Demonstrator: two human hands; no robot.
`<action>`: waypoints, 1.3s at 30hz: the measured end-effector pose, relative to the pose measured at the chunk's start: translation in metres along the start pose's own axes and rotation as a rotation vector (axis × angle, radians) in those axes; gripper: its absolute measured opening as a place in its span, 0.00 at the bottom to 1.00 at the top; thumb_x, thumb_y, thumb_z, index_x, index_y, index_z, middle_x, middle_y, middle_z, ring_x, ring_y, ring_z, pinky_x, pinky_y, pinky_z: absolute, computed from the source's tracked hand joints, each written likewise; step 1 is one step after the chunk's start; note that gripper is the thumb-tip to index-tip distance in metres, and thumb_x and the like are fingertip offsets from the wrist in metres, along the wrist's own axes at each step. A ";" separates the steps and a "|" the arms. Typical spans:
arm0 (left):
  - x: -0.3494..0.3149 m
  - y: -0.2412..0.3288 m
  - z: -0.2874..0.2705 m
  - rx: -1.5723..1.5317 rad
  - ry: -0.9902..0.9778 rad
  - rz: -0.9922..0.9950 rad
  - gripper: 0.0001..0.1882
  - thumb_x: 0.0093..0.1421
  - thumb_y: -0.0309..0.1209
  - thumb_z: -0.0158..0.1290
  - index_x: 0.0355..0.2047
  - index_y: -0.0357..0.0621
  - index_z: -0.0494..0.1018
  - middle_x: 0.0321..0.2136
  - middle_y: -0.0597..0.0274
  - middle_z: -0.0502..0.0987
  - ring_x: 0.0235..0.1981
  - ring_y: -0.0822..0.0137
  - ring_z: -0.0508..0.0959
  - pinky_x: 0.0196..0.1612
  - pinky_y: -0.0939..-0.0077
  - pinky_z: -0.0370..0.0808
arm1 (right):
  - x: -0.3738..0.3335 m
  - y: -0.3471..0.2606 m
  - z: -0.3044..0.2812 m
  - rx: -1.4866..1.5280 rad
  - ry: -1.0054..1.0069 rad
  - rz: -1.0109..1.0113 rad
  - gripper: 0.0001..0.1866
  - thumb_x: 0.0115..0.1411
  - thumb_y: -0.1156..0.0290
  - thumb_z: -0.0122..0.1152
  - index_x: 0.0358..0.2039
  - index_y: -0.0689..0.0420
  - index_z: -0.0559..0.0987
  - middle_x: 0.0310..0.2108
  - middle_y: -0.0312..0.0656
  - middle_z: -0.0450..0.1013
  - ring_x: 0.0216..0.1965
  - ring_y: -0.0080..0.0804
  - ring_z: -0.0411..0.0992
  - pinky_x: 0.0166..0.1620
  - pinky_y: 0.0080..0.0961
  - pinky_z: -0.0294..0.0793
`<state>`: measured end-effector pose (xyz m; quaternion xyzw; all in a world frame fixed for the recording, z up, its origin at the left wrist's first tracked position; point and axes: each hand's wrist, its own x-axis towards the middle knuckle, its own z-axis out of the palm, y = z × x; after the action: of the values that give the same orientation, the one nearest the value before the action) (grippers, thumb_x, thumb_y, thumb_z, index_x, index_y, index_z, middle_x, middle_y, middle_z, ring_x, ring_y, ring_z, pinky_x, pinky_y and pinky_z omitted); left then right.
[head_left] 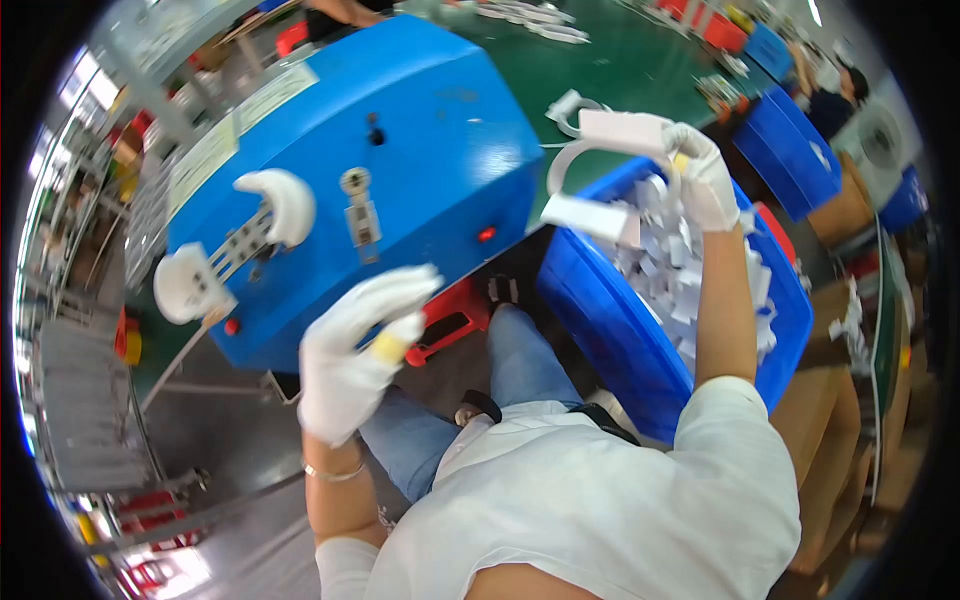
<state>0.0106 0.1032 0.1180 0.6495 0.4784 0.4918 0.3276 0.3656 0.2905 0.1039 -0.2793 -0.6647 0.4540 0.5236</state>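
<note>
My right hand [700, 178], in a white glove with yellow at a fingertip, is closed on a white curved plastic band [562, 168]. The band is C-shaped with broad flat ends, and it hangs over the near-left rim of a blue bin [610, 312]. Raised in front of the blue machine [430, 130], my gloved left hand [345, 355] is open, its fingers stretched and the yellow-wrapped thumb apart from them. No object shows in it. On the machine's face, left of that hand, a metal fixture [240, 242] carries two white curved pads [285, 207].
Many white plastic pieces [670, 270] fill the bin. A red stool [450, 318] stands beneath the machine. Behind is a green bench [610, 65] with more white parts [535, 18]. Cardboard boxes [820, 420] are at right; another person [840, 100] is at the far right.
</note>
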 end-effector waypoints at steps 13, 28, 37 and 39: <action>0.001 0.040 -0.056 0.322 0.861 0.184 0.13 0.49 0.14 0.50 0.35 0.37 0.77 0.26 0.63 0.77 0.25 0.79 0.74 0.31 0.84 0.72 | 0.050 -0.054 0.233 0.214 -0.243 -0.278 0.15 0.62 0.72 0.53 0.48 0.65 0.73 0.47 0.44 0.72 0.48 0.29 0.70 0.55 0.25 0.67; 0.002 -0.010 -0.106 0.410 0.965 0.304 0.15 0.64 0.36 0.48 0.44 0.39 0.73 0.34 0.68 0.75 0.26 0.81 0.71 0.27 0.88 0.68 | 0.071 -0.054 0.273 0.034 -0.518 -0.051 0.21 0.62 0.58 0.55 0.45 0.64 0.74 0.42 0.38 0.73 0.46 0.24 0.67 0.53 0.20 0.63; -0.028 -0.023 -0.049 -0.448 0.749 -0.106 0.12 0.62 0.33 0.49 0.34 0.32 0.72 0.20 0.59 0.76 0.14 0.75 0.73 0.17 0.84 0.71 | 0.086 -0.089 0.310 -0.130 -0.524 -0.226 0.12 0.61 0.66 0.57 0.38 0.63 0.76 0.31 0.33 0.70 0.34 0.19 0.67 0.42 0.17 0.67; -0.027 -0.032 -0.054 -0.454 0.746 -0.170 0.10 0.61 0.30 0.49 0.33 0.32 0.74 0.20 0.59 0.76 0.15 0.74 0.74 0.17 0.82 0.72 | 0.091 -0.084 0.319 -0.259 -0.533 -0.357 0.10 0.60 0.68 0.56 0.36 0.62 0.76 0.29 0.33 0.69 0.31 0.18 0.65 0.37 0.17 0.66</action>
<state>-0.0520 0.0855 0.0968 0.2976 0.4957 0.7563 0.3062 0.0448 0.2318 0.2071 -0.0944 -0.8686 0.3240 0.3629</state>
